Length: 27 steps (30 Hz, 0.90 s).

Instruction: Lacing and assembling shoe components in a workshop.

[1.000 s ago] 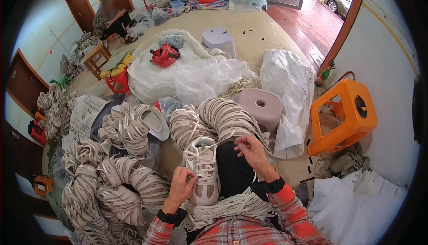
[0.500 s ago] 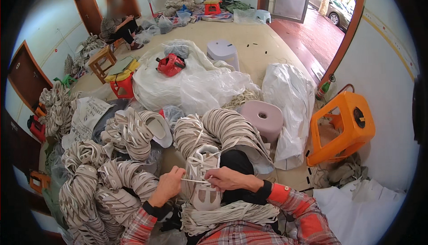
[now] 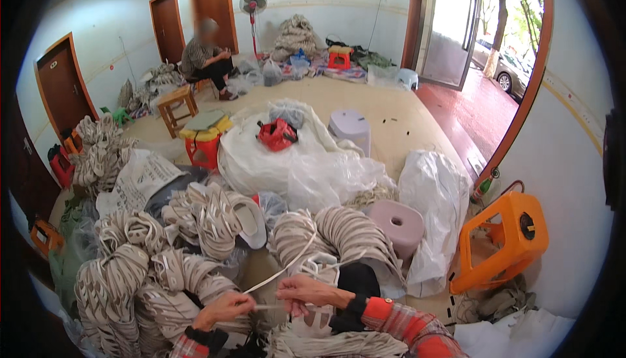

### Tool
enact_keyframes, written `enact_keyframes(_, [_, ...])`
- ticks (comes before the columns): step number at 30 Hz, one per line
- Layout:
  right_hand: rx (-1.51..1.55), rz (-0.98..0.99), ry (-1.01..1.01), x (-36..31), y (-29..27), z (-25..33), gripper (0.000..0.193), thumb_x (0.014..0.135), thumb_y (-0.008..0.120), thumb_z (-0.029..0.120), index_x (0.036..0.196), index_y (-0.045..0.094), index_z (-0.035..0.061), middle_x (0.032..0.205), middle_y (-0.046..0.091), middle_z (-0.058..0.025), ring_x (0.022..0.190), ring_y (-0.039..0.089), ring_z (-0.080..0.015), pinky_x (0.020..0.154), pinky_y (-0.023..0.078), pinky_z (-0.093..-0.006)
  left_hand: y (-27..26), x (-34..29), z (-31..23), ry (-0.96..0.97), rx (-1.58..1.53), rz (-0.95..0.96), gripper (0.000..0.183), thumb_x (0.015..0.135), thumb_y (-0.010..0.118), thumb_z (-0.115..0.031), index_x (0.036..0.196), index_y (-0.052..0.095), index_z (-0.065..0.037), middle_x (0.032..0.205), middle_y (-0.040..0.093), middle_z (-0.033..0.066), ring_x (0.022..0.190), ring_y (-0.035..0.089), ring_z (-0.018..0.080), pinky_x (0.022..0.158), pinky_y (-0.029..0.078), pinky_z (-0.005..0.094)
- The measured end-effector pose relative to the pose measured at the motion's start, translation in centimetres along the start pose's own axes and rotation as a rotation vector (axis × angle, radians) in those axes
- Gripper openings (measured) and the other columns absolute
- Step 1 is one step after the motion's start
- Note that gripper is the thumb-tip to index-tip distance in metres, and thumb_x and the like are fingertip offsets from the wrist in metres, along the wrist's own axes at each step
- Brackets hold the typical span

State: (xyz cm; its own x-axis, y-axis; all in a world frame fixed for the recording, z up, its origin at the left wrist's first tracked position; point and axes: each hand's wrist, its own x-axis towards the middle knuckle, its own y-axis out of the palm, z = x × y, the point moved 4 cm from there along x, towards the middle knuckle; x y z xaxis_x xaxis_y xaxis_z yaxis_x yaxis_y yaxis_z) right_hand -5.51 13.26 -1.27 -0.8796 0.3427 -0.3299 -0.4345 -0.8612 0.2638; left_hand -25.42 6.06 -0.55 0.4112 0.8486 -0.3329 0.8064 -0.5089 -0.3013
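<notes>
My left hand [image 3: 225, 310] pinches a pale shoelace [image 3: 267, 306], which runs blurred and taut across to my right hand [image 3: 308, 293]. The fingers of my right hand are closed on it. Behind and below the right hand is a beige-and-white shoe upper [image 3: 312, 324], partly covered by that hand. Another stretch of lace rises from beside my left fingers toward the stacked uppers. Across my lap lies a thick bundle of loose laces [image 3: 339, 345]. Just beyond the shoe stand two curved stacks of nested shoe uppers [image 3: 355, 234].
More stacked uppers [image 3: 111, 286] are heaped at my left. Ahead lie a white sack [image 3: 248, 143] and a red bag [image 3: 277, 135]. A mauve stool [image 3: 399, 227] and an orange stool [image 3: 502, 244] stand at right. A person [image 3: 205, 58] sits near the back wall.
The view has tilted up, so my hands sit lower in it. Both hands have shifted toward me, and a length of lace now stretches up from the left hand.
</notes>
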Motion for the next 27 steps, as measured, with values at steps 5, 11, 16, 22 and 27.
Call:
enact_keyframes(5, [-0.170,-0.027,0.065,-0.8,0.5,0.7,0.034,0.092,0.048,0.033,0.101,0.050,0.0005,0.067,0.061,-0.0089,0.047,0.059,-0.0124,0.037,0.045,-0.0230,-1.9,-5.5,2.6,-0.206,-0.049,-0.092,0.019,0.090,0.053,-0.020,0.090,0.061,-0.002,0.074,0.059,-0.0005,0.069,0.051,0.0063,0.063,0.042,0.0208])
enact_keyframes(11, [-0.135,0.230,-0.083,1.3,2.3,1.1,0.033,0.092,0.047,0.033,0.085,0.055,0.0020,0.062,0.057,-0.0049,0.042,0.054,-0.0086,0.036,0.041,-0.0203,-2.8,-9.2,-2.6,-0.110,-0.008,-0.235,0.027,0.092,0.050,-0.026,0.076,0.053,-0.005,0.062,0.047,0.0012,0.055,0.044,0.0086,0.053,0.039,0.0246])
enact_keyframes(16, [-0.814,-0.201,-0.582,2.5,3.9,2.7,0.028,0.087,0.052,0.026,0.093,0.056,-0.0003,0.076,0.059,-0.0108,0.074,0.058,-0.0192,0.067,0.045,-0.0338,-3.1,-9.7,-4.6,-0.091,0.092,-0.201,0.023,0.094,0.047,-0.021,0.079,0.053,-0.004,0.062,0.047,0.0029,0.053,0.043,0.0106,0.054,0.039,0.0259])
enact_keyframes(22, [-0.472,0.113,-0.547,1.4,7.7,6.4,0.023,0.087,0.054,0.024,0.092,0.056,0.0016,0.069,0.054,-0.0081,0.066,0.047,-0.0143,0.063,0.042,-0.0307,-4.2,-10.1,-7.2,-0.007,0.158,-0.240,0.025,0.092,0.049,-0.020,0.075,0.053,-0.003,0.061,0.047,0.0037,0.052,0.043,0.0118,0.052,0.038,0.0262])
enact_keyframes(27, [-0.124,-0.249,-0.403,-4.0,-4.3,7.5,0.019,0.088,0.056,0.024,0.078,0.058,0.0074,0.062,0.043,0.0065,0.056,0.036,-0.0019,0.048,0.027,-0.0189,-6.5,-16.2,-4.2,-0.162,-0.177,-0.535,0.025,0.092,0.048,-0.018,0.073,0.053,-0.002,0.059,0.045,0.0034,0.051,0.042,0.0129,0.052,0.038,0.0267])
